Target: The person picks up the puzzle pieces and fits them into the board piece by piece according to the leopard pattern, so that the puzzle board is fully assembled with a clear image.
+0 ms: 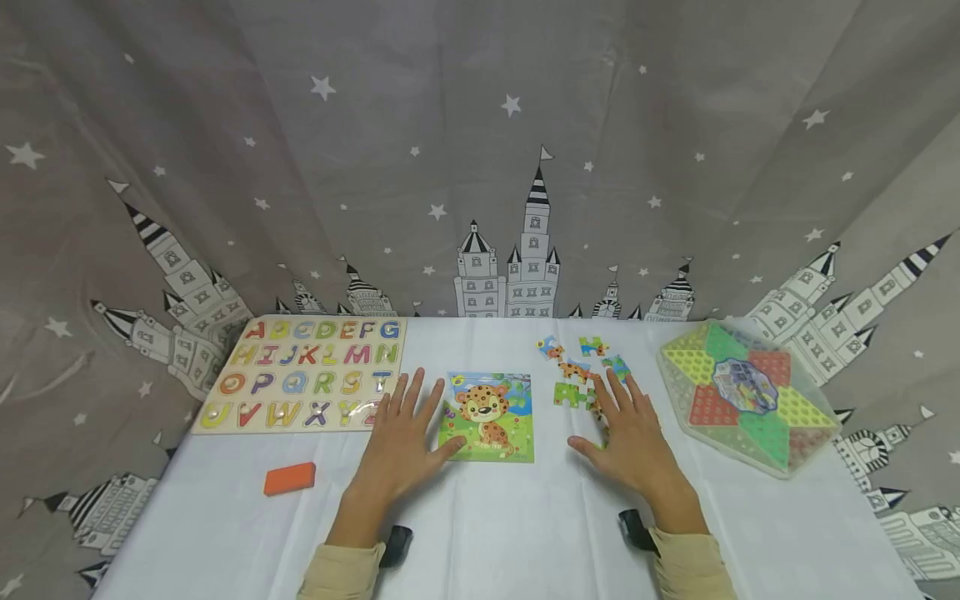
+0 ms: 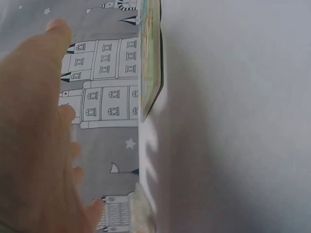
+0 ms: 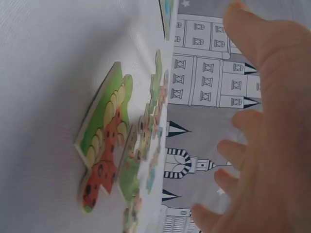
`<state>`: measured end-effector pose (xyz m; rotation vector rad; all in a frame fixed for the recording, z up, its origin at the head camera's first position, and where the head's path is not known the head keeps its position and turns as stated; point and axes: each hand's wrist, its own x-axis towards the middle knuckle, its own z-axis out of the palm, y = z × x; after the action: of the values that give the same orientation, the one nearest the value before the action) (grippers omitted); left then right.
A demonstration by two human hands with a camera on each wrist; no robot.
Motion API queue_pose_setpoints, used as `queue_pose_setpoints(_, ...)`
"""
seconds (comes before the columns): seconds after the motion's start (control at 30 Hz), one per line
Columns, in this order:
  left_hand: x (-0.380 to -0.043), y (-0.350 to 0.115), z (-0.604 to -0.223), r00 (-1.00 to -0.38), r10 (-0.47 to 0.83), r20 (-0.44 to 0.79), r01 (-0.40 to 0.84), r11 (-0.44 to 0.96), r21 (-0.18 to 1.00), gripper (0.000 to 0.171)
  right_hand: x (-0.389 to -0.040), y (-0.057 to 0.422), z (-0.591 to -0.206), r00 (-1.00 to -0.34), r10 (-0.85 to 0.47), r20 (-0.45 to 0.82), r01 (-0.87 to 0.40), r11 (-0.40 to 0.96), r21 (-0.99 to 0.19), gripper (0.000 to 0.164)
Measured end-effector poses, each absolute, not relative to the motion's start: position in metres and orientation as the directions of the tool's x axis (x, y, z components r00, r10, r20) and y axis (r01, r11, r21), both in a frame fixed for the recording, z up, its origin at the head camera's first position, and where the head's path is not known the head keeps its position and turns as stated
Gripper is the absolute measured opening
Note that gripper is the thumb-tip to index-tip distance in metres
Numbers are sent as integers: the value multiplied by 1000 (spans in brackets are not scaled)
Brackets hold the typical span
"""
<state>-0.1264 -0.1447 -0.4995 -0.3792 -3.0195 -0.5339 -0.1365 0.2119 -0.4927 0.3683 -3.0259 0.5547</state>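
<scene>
Hands (image 1: 396, 454) (image 1: 628, 446) spread, apparently empty, partly masking letter board (image 1: 251, 398) and puzzle pieces (image 1: 570, 395); orange block (image 1: 289, 479) nearby.

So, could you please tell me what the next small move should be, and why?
Probably the bare right hand should lower and pinch one of the loose, multicoloured jigsaw pieces: it is open, holds nothing and is nearest them, and they lie scattered beside the flat, square board printed with a spotted orange cat.
</scene>
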Motion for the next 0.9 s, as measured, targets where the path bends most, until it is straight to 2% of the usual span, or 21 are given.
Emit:
queue_pose_setpoints(0.27, -133, -141, -513, -963, 267, 20, 227, 775, 589, 108, -147, 210, -492, -978, -195, 72, -201, 796, -571, 80)
queue_pose_setpoints(0.43, -141, -135, -523, -965, 259, -34, 178, 747, 641, 122, -182, 212, -481, -970, -238, 60, -217, 720, -659, 63)
queue_pose_setpoints(0.57, -151, -127, -528, -970, 242, -23, 170, 743, 648, 134, -236, 209, -471, -957, -290, -14, -210, 723, -659, 61)
queue_pose_setpoints(0.67, -154, -123, -529, -973, 227, -40, 152, 764, 627, 141, -272, 200, -469, -941, -317, -119, -178, 762, -623, 68)
queue_pose_setpoints(0.8, -153, -121, -531, -975, 213, -64, 139, 809, 572, 144, -299, 186, -474, -917, -329, -224, -144, 798, -585, 78)
queue_pose_setpoints(0.9, -150, -121, -532, -974, 218, -60, 151, 823, 548, 144, -305, 178, -479, -916, -309, -255, -126, 827, -548, 77)
